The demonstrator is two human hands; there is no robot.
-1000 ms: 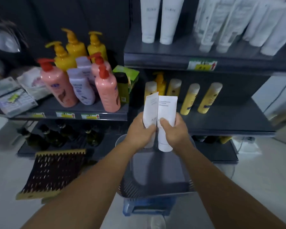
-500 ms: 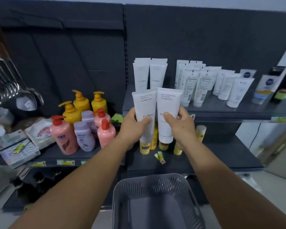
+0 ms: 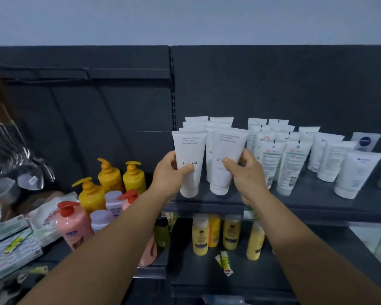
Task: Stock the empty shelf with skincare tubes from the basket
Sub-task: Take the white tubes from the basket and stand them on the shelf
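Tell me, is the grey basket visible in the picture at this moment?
No, the view shows only the shelf, both hands, each holding a white tube, and bottles lower down; no basket appears.

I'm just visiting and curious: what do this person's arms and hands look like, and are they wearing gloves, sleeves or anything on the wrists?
Both arms are bare along all that shows; no sleeve is in view. The left hand and right hand are bare too: no gloves, and no rings, watch or wristband that I can see.
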